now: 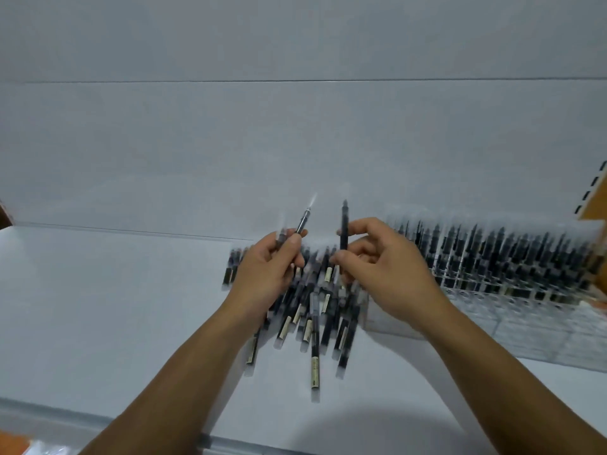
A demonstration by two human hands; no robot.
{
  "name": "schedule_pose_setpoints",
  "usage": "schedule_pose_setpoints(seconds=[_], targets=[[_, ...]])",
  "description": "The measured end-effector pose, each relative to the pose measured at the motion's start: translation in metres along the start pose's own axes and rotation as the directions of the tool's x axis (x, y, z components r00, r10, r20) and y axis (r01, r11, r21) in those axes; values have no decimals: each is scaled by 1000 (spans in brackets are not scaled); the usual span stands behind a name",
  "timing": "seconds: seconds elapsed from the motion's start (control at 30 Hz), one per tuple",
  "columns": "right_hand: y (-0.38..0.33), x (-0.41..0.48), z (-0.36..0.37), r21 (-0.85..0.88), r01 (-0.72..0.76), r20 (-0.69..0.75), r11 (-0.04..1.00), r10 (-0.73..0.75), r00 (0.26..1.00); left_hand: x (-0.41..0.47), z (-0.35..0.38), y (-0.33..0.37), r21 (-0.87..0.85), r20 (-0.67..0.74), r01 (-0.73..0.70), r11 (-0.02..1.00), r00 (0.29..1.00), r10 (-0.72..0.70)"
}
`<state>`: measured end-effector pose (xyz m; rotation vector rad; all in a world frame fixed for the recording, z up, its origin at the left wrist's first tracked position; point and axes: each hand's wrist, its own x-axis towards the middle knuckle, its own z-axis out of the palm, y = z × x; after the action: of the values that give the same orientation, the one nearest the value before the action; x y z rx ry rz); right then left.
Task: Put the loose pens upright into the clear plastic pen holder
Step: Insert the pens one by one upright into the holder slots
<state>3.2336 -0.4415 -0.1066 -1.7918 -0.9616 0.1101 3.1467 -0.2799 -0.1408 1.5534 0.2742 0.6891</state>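
Observation:
A heap of loose black pens (315, 316) with clear caps lies on the white shelf (115, 290) in the middle of the view. My left hand (266, 270) grips a pen (303, 218) that tilts up and to the right, above the heap. My right hand (381, 264) pinches another black pen (344, 231) held almost upright, just right of the first. The clear plastic pen holder (512, 284) stands to the right, its back rows filled with several upright pens and its near cells bare.
A white wall panel (295, 142) rises behind the shelf. An orange-brown upright (594, 198) stands at the far right edge. The shelf's front edge (98, 418) runs along the bottom left, with something orange (13, 444) in the corner.

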Motion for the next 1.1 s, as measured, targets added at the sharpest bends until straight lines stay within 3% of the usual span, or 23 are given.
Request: schedule_pose_setpoints(seconds=[0.13, 0.23, 0.4, 0.57, 0.87, 1.1], targets=[[11, -4, -43, 81, 14, -111, 997, -5, 994, 6, 24, -2, -67, 58, -1, 998, 998, 5], [20, -2, -76, 38, 35, -230, 999, -26, 973, 11, 43, -1, -103, 93, -8, 995, 996, 18], [32, 7, -113, -32, 78, -327, 996, -84, 941, 21, 74, 6, -21, 120, -147, 989, 982, 149], [49, 5, -119, -91, 73, -346, 993, -100, 933, 26, 94, 9, 55, 186, -302, 952, 939, 288], [74, 2, -114, -285, -15, -353, 958, -91, 931, 15, 97, -8, 99, 264, -367, 925, 906, 331], [75, 4, -104, -451, -169, -209, 877, 81, 975, 14, 102, -11, 118, 306, -378, 918, 893, 329]])
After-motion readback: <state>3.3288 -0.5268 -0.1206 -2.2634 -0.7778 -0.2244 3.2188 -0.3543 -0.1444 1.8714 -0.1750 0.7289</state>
